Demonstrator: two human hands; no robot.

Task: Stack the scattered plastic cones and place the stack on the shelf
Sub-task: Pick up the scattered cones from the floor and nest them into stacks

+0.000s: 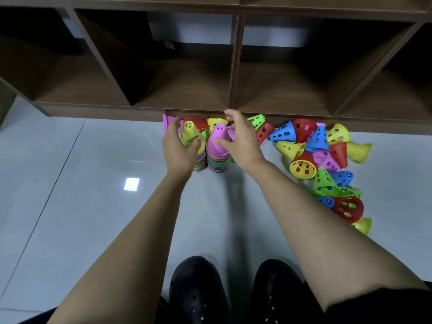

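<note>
At the bottom of the frame, a pair of black shoes (198,293) stands on a pale grey tiled floor (70,206), which catches a small square reflection of light (131,184). The person reaches forward with both bare arms toward two stacks of plastic cones standing upright and touching on the tiles. The left hand (178,146) has its fingers curled around a lime cone (189,133), gripping it tilted above the left stack (200,161). The right hand (240,141) hovers half-spread over the right stack (217,160), its thumb against the side of the pink cone (218,134) on top and its fingers raised and apart, gripping nothing. To the right of the stacks, loose cones (315,150) in red, blue, yellow, green and pink lie tumbled in a heap on the floor, most on their sides. A few more cones (257,121) lie just behind the stacks, against the foot of the shelf (236,73). Beyond them, this dark wooden unit spans the frame, split by upright boards into open compartments
</note>
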